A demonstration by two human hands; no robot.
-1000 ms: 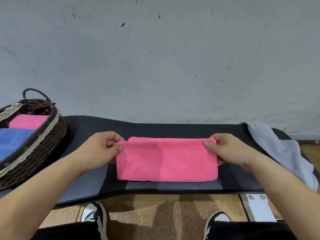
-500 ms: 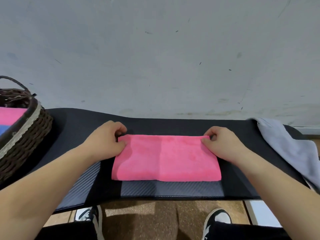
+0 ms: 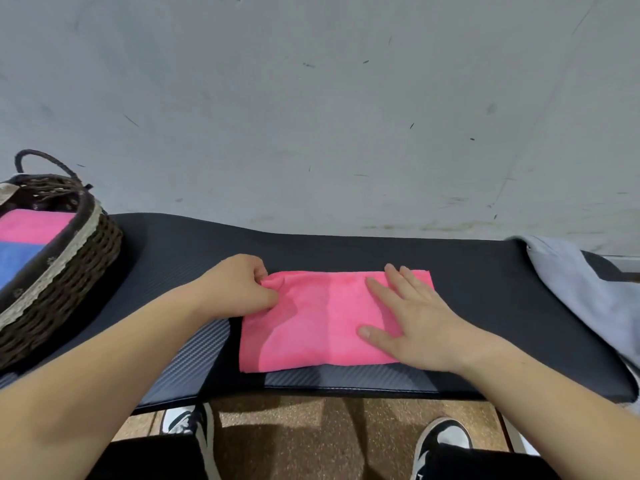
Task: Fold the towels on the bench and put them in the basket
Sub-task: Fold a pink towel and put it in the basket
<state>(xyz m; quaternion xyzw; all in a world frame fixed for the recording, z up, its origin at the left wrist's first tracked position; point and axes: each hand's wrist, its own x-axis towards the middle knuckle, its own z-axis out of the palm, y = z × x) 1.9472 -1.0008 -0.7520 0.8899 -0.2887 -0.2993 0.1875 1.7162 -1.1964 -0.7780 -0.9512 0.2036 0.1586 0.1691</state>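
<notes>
Pink towel (image 3: 311, 327) on bench (image 3: 485, 306), left grip (image 3: 239, 289) pinching its corner, right grip (image 3: 415, 323) spread flat

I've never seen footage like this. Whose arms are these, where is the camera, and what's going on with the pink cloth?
There is no machine here. These are a person's bare arms, filmed by one wide camera worn on the head and looking down, which is why their shoes show at the bottom. A pink towel lies folded on the black bench. The left hand pinches its far left corner, and the right hand lies flat on it with straight fingers. At the left, a wicker basket holds a blue towel and a second pink towel. A grey towel drapes over the bench's right end.
</notes>
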